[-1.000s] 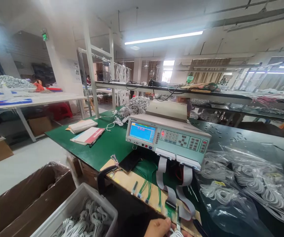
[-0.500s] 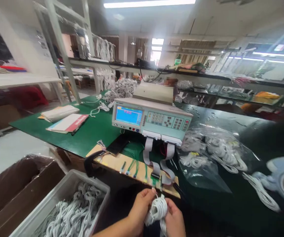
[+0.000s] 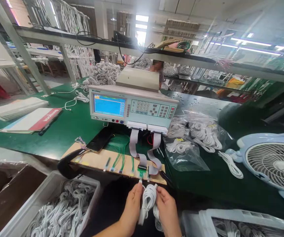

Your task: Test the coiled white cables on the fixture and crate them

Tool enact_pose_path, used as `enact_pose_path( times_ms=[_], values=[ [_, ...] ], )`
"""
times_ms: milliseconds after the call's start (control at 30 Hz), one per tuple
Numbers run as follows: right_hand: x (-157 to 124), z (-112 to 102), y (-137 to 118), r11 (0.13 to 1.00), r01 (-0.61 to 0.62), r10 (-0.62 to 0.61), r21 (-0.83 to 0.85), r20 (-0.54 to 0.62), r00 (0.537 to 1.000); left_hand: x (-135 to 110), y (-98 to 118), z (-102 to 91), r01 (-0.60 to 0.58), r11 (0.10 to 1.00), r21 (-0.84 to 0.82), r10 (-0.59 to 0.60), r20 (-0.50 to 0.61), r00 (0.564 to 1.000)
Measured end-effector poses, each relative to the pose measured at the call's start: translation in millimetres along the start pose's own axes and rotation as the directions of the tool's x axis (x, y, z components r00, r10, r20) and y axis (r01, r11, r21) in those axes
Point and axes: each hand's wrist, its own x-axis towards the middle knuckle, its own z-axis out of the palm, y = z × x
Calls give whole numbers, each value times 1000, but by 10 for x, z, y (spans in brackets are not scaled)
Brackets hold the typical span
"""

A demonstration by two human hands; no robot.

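Note:
Between my hands hangs a coiled white cable (image 3: 149,197), tied in a bundle. My left hand (image 3: 131,205) is closed, pinching the cable's small white plug (image 3: 140,180) against the lower edge of a green circuit board (image 3: 141,171); I cannot tell whether it is seated. At the other side of the coil, my right hand (image 3: 167,207) is closed on the cable near its other end. Grey ribbon cables (image 3: 135,144) run from that board up to a bench tester (image 3: 132,108) with a lit blue screen. The board sits on a wooden strip (image 3: 95,159) at the table's front edge.
A bin (image 3: 96,194) of coiled cables stands at lower left, beside a cardboard box (image 3: 6,187). Another bin (image 3: 240,214) with cables is at lower right. Bagged cables (image 3: 181,144) and a blue fan (image 3: 245,141) are on the right; papers (image 3: 31,121) lie left.
My view has turned right and come closer, bringing the fan and the right bin into sight. The plug has come up against the board's edge. Magenta marks on the screen are gone.

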Motion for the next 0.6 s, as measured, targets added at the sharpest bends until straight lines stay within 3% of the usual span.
enact_pose_path(
  times_ms=[200,400,500,600],
  values=[
    [68,49,-34,999,15,-10,-46,98,995,35,-10,-79,54,998,-37,-53,25,998],
    [137,118,34,998,-15,12,60,50,999,37,25,-70,143,985,-92,-140,34,990],
    [142,182,69,979,-57,58,195,-2,998,28,109,-59,115,985,-129,-113,25,993],
    [141,151,62,987,-43,45,155,-12,999,49,167,-54,91,988,-122,-91,4,996]
  ],
)
